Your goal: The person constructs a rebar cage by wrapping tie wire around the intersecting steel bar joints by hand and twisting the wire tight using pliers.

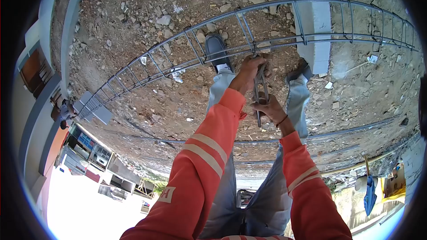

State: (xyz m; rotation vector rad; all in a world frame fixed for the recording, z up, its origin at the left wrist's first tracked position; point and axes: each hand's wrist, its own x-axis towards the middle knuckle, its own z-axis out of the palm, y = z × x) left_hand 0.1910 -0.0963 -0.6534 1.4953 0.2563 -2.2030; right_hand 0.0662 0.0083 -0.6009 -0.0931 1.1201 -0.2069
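Note:
A long cage of steel bars [242, 24] crosses the view in a curve above my hands. My left hand [252, 72] is closed at the cage's lower bar, around the upper end of thin metal rods [260, 84]. Just below and to the right, my right hand [272, 109] has its fingers closed round the lower part of the same rods, and one end sticks out beneath it. Whether the rods are one tool or separate pieces is unclear. My left fingertips are partly hidden.
Under the cage's right part lies a pale concrete beam [313, 22]. My shoes stand on stony ground [147, 26]. Long loose bars [329, 135] run across behind my feet. A person [66, 112] is near the cage's far left end. A blue cloth [369, 195] hangs at lower right.

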